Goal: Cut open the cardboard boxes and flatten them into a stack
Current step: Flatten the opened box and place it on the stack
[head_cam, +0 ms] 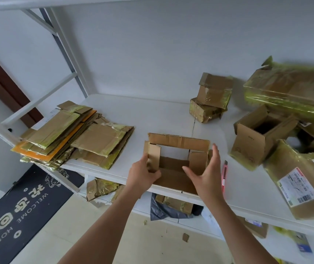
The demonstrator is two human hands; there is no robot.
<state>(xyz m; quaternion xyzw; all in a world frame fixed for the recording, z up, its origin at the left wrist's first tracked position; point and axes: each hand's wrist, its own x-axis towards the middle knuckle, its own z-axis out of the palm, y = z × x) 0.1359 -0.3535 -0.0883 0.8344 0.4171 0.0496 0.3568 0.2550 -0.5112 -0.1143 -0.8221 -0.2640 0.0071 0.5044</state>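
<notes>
Right now my left hand (144, 175) grips the left flap of the opened cardboard box (177, 161) at the front edge of the white shelf (162, 115), while my right hand (207, 174), fingers straight, presses its right side. Flattened stack (76, 136) lies left; pink cutter (224, 176) just right.

Two bare forearms, sleeveless as far as visible. Left hand (142, 176) and right hand (207, 174) without gloves, rings, watch or bracelet. Fingers (215, 149) slender, nails short and unpainted where visible.
</notes>
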